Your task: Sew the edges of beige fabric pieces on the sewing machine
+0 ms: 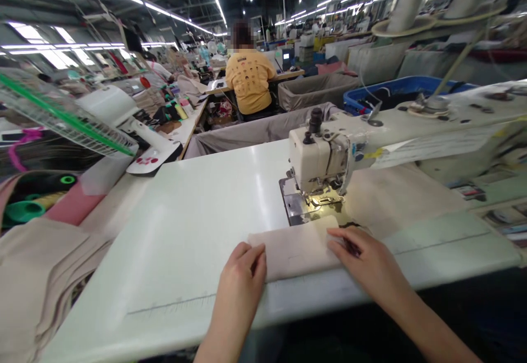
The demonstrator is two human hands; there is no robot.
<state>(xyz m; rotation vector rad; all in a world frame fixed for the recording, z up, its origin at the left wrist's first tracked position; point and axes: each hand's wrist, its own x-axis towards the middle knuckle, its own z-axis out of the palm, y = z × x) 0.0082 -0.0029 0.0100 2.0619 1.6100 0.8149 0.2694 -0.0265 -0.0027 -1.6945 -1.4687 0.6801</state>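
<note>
A folded piece of beige fabric (294,250) lies on the pale table in front of the sewing machine (315,160). My left hand (241,280) is closed on the fabric's left end, thumb and fingers together. At the right end, my right hand (362,258) pinches the fabric between thumb and forefinger. Something dark shows inside the right hand's curled fingers, too small to name. The fabric's far right corner reaches the lit needle plate (325,202), just short of the presser foot. Another flat beige piece (399,195) lies under the machine's arm.
Stacked beige fabric pieces (37,275) lie at the left, beside thread cones (31,206) and a small fan (111,110). A cloth-lined bin (247,132) stands behind the table (193,214). A person in a yellow shirt (249,80) sits beyond it. Thread spools (411,0) stand upper right.
</note>
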